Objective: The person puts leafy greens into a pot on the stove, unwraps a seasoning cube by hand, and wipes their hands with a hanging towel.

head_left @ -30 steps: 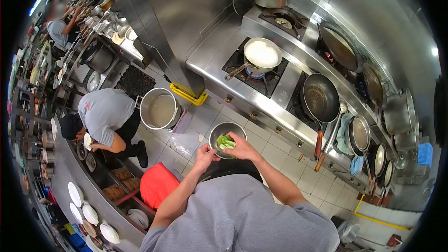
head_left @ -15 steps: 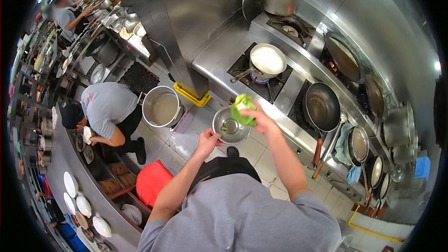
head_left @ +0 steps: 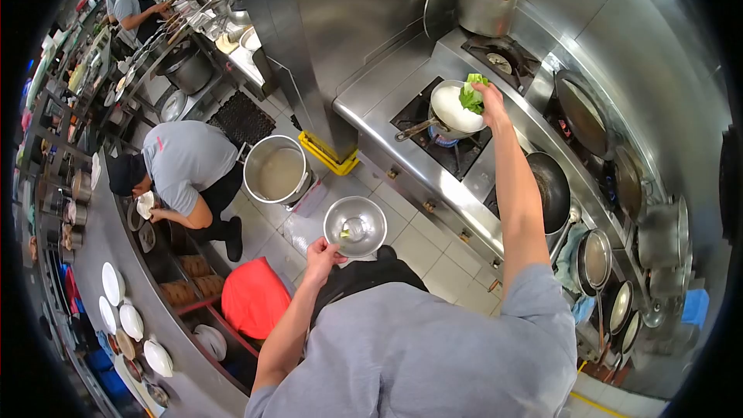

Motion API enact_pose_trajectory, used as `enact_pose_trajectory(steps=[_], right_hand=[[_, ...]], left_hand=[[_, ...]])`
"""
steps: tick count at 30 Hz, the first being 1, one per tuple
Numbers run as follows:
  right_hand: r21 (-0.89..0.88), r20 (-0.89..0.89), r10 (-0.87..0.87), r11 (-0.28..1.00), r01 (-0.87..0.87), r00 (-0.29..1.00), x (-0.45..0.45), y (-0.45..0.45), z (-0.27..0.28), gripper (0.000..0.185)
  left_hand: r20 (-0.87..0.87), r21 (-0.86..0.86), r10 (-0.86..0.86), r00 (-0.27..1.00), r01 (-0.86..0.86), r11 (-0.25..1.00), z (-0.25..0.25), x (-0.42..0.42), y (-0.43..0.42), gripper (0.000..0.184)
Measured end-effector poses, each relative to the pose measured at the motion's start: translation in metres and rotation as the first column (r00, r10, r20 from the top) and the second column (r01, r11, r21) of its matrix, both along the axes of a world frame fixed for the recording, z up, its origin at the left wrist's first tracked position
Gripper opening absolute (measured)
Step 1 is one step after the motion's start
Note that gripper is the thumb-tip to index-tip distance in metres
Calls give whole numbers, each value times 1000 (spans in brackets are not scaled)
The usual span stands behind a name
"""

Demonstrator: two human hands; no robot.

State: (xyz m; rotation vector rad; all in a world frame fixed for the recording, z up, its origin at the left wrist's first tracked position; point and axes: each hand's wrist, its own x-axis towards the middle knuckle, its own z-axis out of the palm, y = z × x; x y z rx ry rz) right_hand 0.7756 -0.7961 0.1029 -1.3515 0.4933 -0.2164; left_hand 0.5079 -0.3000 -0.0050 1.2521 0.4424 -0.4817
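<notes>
My left hand (head_left: 323, 257) grips the near-left rim of a metal bowl (head_left: 368, 220), which has a small piece of green vegetable (head_left: 345, 234) inside. Stretched out over the stove, my right hand (head_left: 491, 102) holds a bunch of leafy greens (head_left: 473, 94) above the right side of a pan of white liquid (head_left: 451, 112). That pan sits on a lit burner with its handle pointing left. Whether the leaves touch the liquid I cannot tell.
A black wok (head_left: 548, 192) lies under my right forearm. A tall pot (head_left: 488, 0) stands at the back. To the left are a large pot (head_left: 276, 170), a bending person (head_left: 190, 162), a red cover (head_left: 254, 298) and white dishes (head_left: 113, 283). Another person (head_left: 133, 11) stands far off.
My right hand has lifted the greens out of the bowl and carried them right and forward to the pan. My left hand and the bowl have shifted slightly left.
</notes>
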Motion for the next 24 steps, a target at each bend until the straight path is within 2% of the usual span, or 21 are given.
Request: enact_pose_trajectory(steps=[2, 5, 14, 18, 20, 23, 24], right_hand=[[-199, -40, -34, 980, 25, 999, 12, -7, -14, 32], [-318, -28, -91, 945, 77, 996, 23, -13, -29, 22], [-316, -165, -178, 941, 119, 970, 19, -13, -16, 21], [-291, -120, -127, 953, 88, 985, 21, -25, -20, 25], [-269, -90, -98, 961, 71, 991, 18, -28, -12, 27], [-291, -11, -162, 945, 152, 987, 7, -15, 13, 26], [-289, -36, -122, 951, 106, 992, 8, -19, 15, 28]], left_hand=[[-8, 0, 53, 999, -53, 999, -7, -6, 10, 8], [-25, 39, 79, 997, -78, 996, -1, -12, 17, 8], [-27, 36, 83, 996, -82, 996, -3, -19, 20, 6], [-28, 39, 51, 998, -50, 998, -6, -16, 18, 6], [-20, 32, 38, 999, -38, 999, -4, -14, 18, 6], [-25, 25, 9, 1000, -9, 1000, -5, -12, 18, 7], [-27, 30, -1, 1000, 2, 1000, -3, -10, 17, 7]])
